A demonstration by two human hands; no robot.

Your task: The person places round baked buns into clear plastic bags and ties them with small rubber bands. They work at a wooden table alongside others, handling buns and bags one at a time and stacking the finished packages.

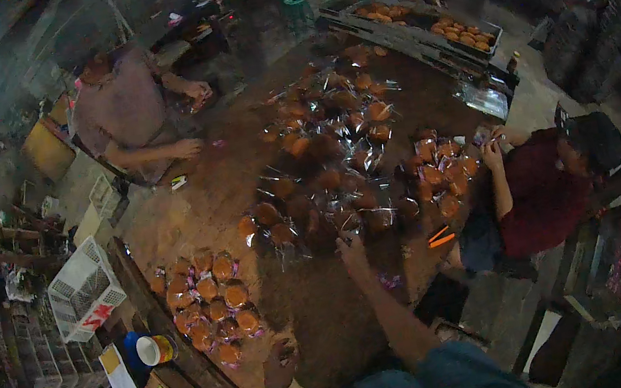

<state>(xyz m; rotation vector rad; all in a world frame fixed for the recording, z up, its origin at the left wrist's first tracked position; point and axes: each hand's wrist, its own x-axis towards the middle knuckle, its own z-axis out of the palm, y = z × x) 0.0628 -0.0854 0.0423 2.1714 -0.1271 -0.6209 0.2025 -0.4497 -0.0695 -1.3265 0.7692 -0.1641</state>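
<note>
My right hand [351,251] reaches to the near edge of a large heap of round brown buns in clear plastic bags [325,183]. Its fingers are closed at a clear bag [349,224], whose contents are too dark to make out. My left hand [280,363] is low over the table, its fingers curled; whatever they may hold is hidden. Beyond it, at the left edge of the table, lies a group of bagged buns [213,298] with purple-pink ties.
The brown table [314,310] spans the middle. A person on the right [534,188] handles a small bag beside more bagged buns [443,170] and an orange tool [441,239]. Another person sits far left [122,115]. Trays of unwrapped buns [496,45] stand at the back; a white crate [85,290] is left.
</note>
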